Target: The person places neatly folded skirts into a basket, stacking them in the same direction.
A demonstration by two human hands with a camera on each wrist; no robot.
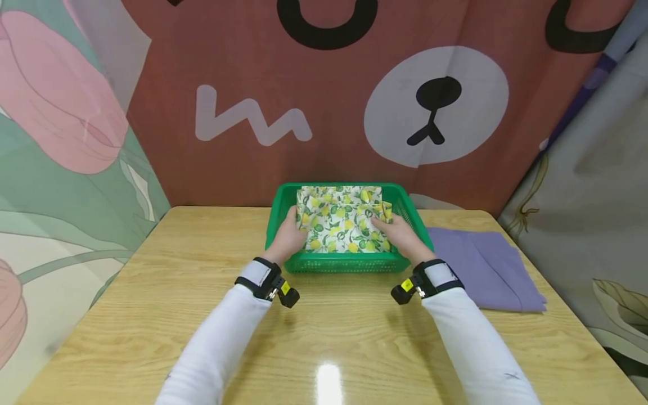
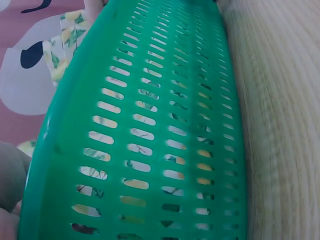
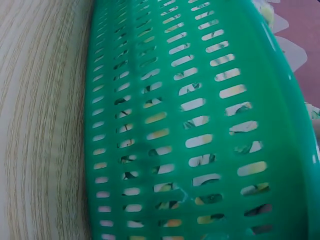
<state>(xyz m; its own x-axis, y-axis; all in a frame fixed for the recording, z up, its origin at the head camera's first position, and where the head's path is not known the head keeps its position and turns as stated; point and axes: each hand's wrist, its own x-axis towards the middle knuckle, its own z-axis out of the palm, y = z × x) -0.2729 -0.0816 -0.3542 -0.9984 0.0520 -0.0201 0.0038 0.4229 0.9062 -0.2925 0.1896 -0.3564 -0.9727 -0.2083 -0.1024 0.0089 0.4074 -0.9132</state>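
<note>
A folded cloth with a lemon and leaf print lies within the green plastic basket. My left hand grips the cloth's left edge, thumb on top and the other fingers mostly hidden. At the right edge my right hand holds it the same way, its thumb lying over the print. Both wrists reach over the basket's near rim. In the left wrist view the basket's slotted wall fills the middle, with the print showing through. The right wrist view shows that slotted wall too, and most of the hand is out of frame.
A folded purple cloth lies on the wooden table to the right of the basket, close to its side. Behind the table hangs a brown curtain with a bear print. Patterned fabric hangs along the right side.
</note>
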